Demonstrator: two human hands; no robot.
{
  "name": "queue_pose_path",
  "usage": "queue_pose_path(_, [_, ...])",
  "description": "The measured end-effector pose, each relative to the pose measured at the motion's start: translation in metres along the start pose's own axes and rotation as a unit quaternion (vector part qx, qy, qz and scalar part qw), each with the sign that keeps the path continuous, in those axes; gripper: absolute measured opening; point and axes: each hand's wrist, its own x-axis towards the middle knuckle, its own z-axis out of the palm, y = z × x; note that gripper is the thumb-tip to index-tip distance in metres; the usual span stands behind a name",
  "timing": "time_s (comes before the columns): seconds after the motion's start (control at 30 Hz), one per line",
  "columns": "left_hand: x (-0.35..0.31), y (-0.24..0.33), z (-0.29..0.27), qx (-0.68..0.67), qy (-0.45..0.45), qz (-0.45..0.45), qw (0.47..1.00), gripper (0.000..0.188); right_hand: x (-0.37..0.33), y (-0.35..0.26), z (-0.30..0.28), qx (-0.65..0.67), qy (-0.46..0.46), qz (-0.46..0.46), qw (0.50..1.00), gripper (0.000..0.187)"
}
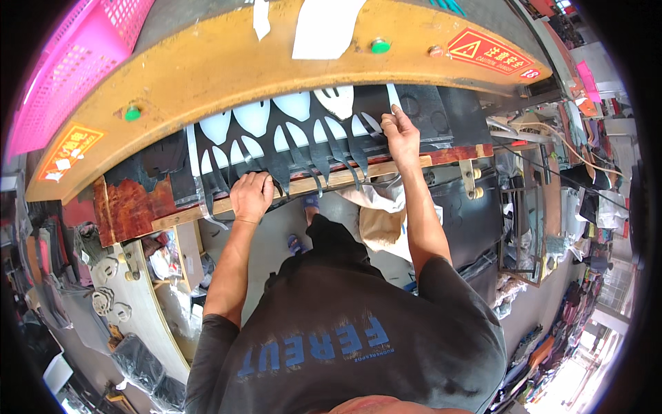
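Observation:
A black sheet (372, 102) with rows of leaf-shaped cut-outs lies on the machine bed, and white shows through its openings. Along its near side the sheet ends in narrow, dangling strips. My left hand (252, 195) is closed over those strips at the bed's front edge; its fingertips are partly hidden. At the sheet's right side, my right hand (401, 134) pinches the edge between thumb and fingers, beside a narrow white strip. A white slotted piece (336, 103) sits in the far row, partly under the machine's beam.
A yellow beam (234, 76) with green buttons arches over the bed. Wooden edging (338, 176) runs along the front. A pink basket (86, 58) stands far left. Below the bed, right of my feet, is an open sack (383, 228). Dark sheets (472, 214) hang at right.

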Motion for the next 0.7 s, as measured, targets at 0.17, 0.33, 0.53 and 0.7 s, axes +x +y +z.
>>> queue_pose_path(0.17, [-0.006,0.001,0.003,0.012,0.016,-0.003,1.000,0.013,-0.017,-0.049,0.022,-0.153,0.052,-0.219,0.962,0.075])
queue_pose_path(0.33, [-0.012,0.002,0.004,0.024,0.029,-0.013,0.999,0.013,-0.036,-0.048,0.036,-0.202,-0.027,-0.307,0.930,0.065])
queue_pose_path(0.53, [-0.010,0.003,0.004,0.029,0.029,-0.028,0.999,0.013,-0.063,0.036,-0.003,-0.389,-0.099,-0.298,0.866,0.022])
queue_pose_path(0.7, [-0.008,0.004,0.004,0.031,0.041,-0.031,0.998,0.012,-0.068,0.059,0.001,-0.459,-0.074,-0.331,0.821,0.027])
